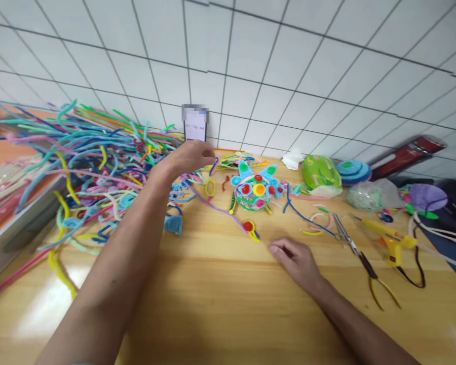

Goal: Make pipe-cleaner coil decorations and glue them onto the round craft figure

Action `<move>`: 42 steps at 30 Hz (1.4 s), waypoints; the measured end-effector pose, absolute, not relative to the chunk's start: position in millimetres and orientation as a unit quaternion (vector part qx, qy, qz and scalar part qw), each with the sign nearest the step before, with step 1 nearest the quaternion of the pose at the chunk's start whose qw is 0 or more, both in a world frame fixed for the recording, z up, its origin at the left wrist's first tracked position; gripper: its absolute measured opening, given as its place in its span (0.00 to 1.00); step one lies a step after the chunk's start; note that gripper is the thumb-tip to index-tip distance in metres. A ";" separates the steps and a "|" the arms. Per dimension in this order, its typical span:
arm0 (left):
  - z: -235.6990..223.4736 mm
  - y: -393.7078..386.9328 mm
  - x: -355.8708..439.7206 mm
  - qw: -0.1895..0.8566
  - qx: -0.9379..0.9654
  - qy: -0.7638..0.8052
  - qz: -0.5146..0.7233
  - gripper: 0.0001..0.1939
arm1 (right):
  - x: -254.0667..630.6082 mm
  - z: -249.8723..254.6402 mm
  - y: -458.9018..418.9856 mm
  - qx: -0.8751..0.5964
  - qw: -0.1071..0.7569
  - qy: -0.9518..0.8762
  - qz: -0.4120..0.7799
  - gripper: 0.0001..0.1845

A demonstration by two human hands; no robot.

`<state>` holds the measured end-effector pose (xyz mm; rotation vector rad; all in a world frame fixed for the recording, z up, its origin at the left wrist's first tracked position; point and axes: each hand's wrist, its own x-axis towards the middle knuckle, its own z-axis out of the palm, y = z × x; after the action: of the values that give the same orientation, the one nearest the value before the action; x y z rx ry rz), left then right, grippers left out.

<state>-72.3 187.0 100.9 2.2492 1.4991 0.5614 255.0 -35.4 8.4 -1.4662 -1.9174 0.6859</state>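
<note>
My left hand (194, 153) reaches out in front of the phone (195, 124) that leans on the wall, at the edge of a pile of coloured pipe cleaners (110, 142). Its fingers bend downward and are mostly hidden, so what they touch does not show. Loosely curled, my right hand (294, 257) rests on the table (220, 299) with nothing visible in it. Just left of it lies a small yellow loop with a red centre (248, 226), beside a purple pipe cleaner (220, 209). Behind stands a colourful pipe-cleaner figure (256, 190) with blue-and-green pointed ears and round coils.
On the right lie long-nosed pliers (361, 258) and a yellow glue gun (391, 241) with a black cord. Farther back are a green packet (321, 172), blue discs (352, 171) and a clear plastic bag (368, 195). A blue coil (173, 224) sits near my left forearm.
</note>
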 end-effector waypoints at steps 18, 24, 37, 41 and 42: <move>34.3 185.0 -13.9 0.353 0.766 0.501 0.193 0.10 | 259.6 1.3 -34.2 -0.501 0.391 -0.713 0.297 0.17; 32.3 181.0 -13.2 0.376 0.737 0.520 0.213 0.10 | 258.6 1.7 -34.2 -0.500 0.399 -0.709 0.296 0.18; 25.3 180.2 -14.6 0.397 0.698 0.541 0.251 0.16 | 260.3 -0.1 -34.5 -0.496 0.400 -0.703 0.315 0.16; 16.7 181.1 -12.4 0.342 0.708 0.542 0.298 0.18 | 271.0 15.3 -34.5 -0.540 0.418 -0.668 0.296 0.12; 14.8 181.3 -11.7 0.329 0.712 0.542 0.302 0.18 | 276.3 23.3 -32.5 -0.556 0.429 -0.657 0.274 0.11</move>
<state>-11.7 181.3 14.8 1.8635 1.4174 0.7909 276.3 -32.5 23.3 -1.3893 -1.6401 0.6839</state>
